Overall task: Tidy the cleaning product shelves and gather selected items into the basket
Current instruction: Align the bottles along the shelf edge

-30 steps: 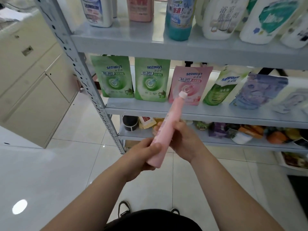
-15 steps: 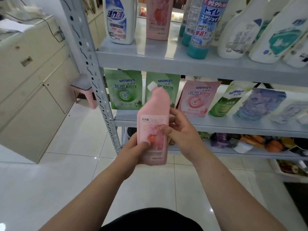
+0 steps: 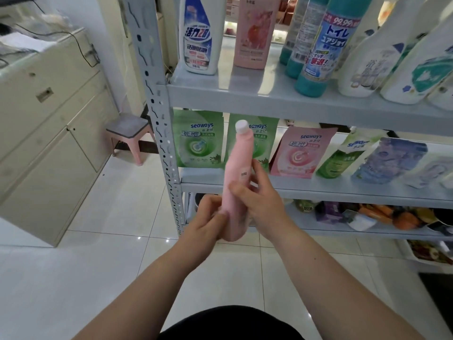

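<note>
Partly hidden pink bottle (image 3: 239, 155), left hand (image 3: 206, 217) blurred

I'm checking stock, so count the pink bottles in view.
2. One pink bottle is gripped by the left hand and right hand; the other pink bottle stands on the top shelf. Others may be hidden behind.

Beige cabinet (image 3: 49, 143) at left, pink stool (image 3: 128, 130) beside it, glossy white floor tiles (image 3: 98, 266), white papers (image 3: 20, 42) atop cabinet
</note>
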Available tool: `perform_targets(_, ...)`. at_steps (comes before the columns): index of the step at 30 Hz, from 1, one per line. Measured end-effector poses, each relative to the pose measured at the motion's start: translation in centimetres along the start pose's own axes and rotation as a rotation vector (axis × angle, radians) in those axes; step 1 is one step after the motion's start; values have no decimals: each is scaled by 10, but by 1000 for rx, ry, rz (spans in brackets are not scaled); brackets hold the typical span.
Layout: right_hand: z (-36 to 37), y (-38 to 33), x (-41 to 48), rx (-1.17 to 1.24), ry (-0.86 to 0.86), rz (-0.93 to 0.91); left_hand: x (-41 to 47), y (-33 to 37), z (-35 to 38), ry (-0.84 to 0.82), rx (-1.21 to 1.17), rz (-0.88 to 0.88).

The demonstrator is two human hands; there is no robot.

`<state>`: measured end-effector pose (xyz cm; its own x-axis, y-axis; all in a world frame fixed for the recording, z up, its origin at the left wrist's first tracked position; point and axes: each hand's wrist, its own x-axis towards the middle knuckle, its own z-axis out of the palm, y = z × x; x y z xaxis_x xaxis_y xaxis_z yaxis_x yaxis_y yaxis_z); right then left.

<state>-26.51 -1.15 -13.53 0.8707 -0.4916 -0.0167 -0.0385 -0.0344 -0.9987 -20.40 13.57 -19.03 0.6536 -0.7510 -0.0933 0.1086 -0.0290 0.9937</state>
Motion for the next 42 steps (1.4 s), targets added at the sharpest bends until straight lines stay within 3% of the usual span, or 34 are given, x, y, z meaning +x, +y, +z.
perform_targets(5,15,-6,1,-161,-1,-56,-3,5,-5,-18,41,51)
perform_targets(8,21,-5,2,0,15,4,-5,7,-14,56,22,-22)
perform_targets(11,27,1,1,217,32,88,-5,7,-29,-89,-100,-88)
perform_targets(15,27,-3,0,106,78,69,-9,5,-24,12,-64,-34)
perform_targets(22,-9,-52,36,-331,195,-105,0,7,-16,57,264,-14)
perform_targets(27,-39,-86,56,-740,99,-245,6,24,-8,55,298,8)
perform_targets(29,-42,-90,56,-754,73,-364,9,31,-10,-16,255,-33)
perform_targets(33,-39,-94,52,-714,95,-698,13,38,-14,-310,-22,-89)
perform_targets(36,-36,-99,56,-684,62,-720,15,43,-11,-363,-46,-112)
perform_targets(38,-33,-101,59,-655,61,-665,17,44,-8,-290,-49,-99)
perform_targets(42,-17,-84,50,-595,32,-344,26,55,4,55,-8,-42)
